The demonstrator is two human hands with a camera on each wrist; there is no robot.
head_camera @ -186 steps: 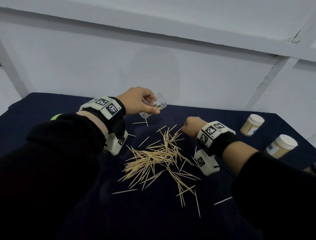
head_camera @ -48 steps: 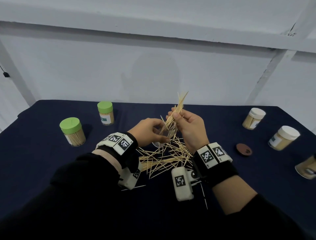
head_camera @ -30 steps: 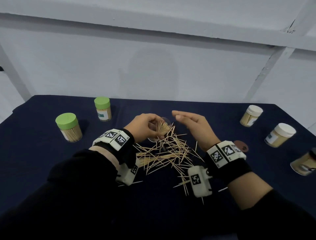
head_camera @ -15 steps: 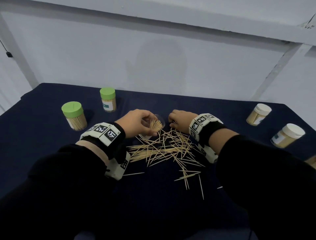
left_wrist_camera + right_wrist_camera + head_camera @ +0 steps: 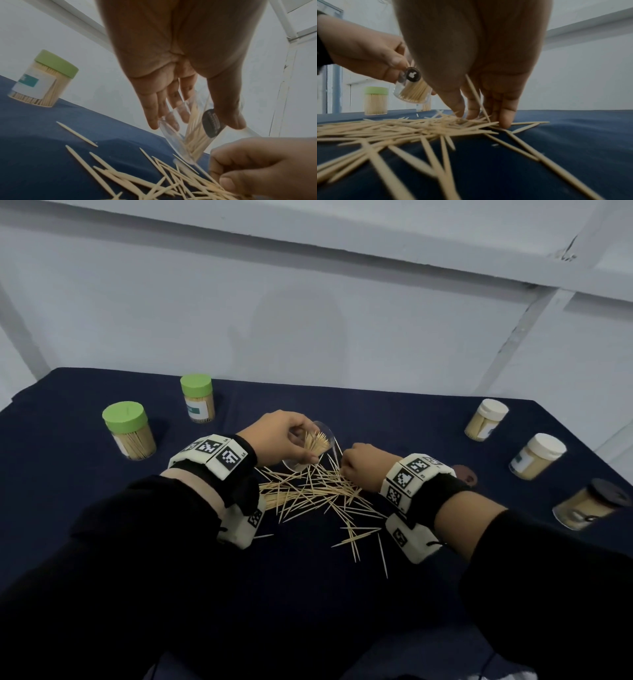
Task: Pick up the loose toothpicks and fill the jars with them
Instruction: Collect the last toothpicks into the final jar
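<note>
My left hand (image 5: 284, 440) grips the tilted jar (image 5: 313, 448) just left of my right hand (image 5: 364, 470), whose curled fingers pinch toothpicks (image 5: 308, 494) from the pile.

A bare staging booth — plain white walls (image 5: 205, 313), table (image 5: 51, 412) draped in navy cloth
</note>
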